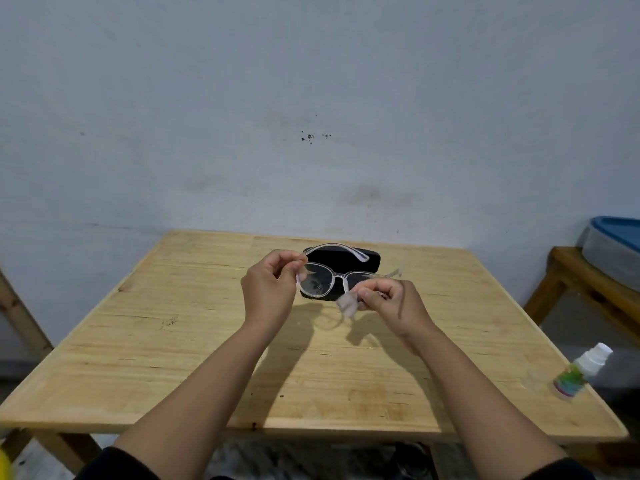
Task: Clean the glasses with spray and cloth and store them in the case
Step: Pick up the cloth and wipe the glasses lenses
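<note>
Clear-framed glasses (320,280) are held above the wooden table (173,341), temples unfolded and pointing away from me. My left hand (272,289) pinches the left corner of the frame. My right hand (389,303) presses a small pale cloth (347,304) against the right lens, which the cloth and fingers partly hide. A black glasses case (367,261) lies on the table just behind the glasses; I cannot tell whether it is open. A small white-capped spray bottle (581,370) with a colourful label lies on its side at the table's right edge.
A grey wall rises straight behind the table. At the right stands a lower wooden bench (571,282) carrying a clear bin with a blue lid (613,251). A wooden frame piece (20,320) shows at the left edge.
</note>
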A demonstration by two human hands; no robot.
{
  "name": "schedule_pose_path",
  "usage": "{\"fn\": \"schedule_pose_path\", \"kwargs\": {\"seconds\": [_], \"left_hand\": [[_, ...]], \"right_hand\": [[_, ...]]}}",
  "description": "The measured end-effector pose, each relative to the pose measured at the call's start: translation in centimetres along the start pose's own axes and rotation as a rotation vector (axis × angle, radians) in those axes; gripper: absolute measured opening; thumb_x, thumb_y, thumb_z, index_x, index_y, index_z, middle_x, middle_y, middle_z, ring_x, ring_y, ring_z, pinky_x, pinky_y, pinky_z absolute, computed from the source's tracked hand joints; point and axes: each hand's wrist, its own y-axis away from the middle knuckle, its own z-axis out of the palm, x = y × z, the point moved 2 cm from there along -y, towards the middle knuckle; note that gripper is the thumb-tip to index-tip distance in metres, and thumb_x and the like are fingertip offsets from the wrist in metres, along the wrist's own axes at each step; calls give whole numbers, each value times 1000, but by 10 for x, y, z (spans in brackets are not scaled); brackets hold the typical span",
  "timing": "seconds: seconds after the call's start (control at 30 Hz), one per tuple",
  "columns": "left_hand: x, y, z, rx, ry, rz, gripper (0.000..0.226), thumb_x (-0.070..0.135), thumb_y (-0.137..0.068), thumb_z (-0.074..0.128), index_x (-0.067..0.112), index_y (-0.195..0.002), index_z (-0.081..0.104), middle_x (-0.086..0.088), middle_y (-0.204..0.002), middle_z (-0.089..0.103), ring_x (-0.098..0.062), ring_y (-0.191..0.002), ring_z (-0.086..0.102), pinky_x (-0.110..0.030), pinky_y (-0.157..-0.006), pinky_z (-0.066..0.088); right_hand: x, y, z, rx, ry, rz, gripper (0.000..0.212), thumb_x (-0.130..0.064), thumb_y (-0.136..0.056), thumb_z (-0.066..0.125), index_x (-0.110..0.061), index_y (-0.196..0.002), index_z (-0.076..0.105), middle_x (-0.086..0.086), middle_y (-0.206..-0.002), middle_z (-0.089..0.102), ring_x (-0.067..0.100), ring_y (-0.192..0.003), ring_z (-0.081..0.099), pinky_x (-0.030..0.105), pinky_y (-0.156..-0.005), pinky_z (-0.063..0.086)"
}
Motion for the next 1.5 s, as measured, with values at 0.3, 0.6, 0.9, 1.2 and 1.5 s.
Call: {"fn": "schedule_pose_path", "kwargs": {"seconds": [0.3,0.6,0.9,1.2,1.5], "left_hand": [[5,-3,-8,-29,-17,43,21,10,-86,62,25,-72,67,-10,-72,71,-29,-75,67,-28,-69,48],[0,20,11,-80,5,58,22,2,-83,62,22,-75,70,8,-65,70,-7,-65,64,-28,-71,54],[0,12,8,-97,81,11,24,2,-84,63,23,-75,69,13,-68,71,-7,-69,69,-28,-77,57],[-3,4,-1,-75,113,-16,28,3,-83,63,27,-71,68,5,-72,72,-3,-75,69,-29,-80,54],[-8,-1,-3,25,125,-51,20,4,-83,64,21,-75,69,4,-80,72,-1,-63,64,-35,-84,56]], "right_hand": [[3,5,-5,271,15,-48,13,-5,-87,60,-9,-88,73,1,-81,73,9,-75,69,20,-72,53],[-8,9,29,877,-369,190,21,-19,-87,61,-28,-70,71,-3,-79,70,14,-81,64,22,-73,47],[0,3,9,384,-305,140,10,-8,-86,64,-9,-92,72,4,-80,72,13,-69,70,17,-67,56],[-6,2,-15,84,123,14,16,-8,-86,62,-20,-79,71,-2,-82,70,3,-75,61,17,-73,48],[2,16,14,371,-627,430,11,-4,-88,59,-9,-83,67,11,-94,71,20,-89,68,30,-87,52]]}}
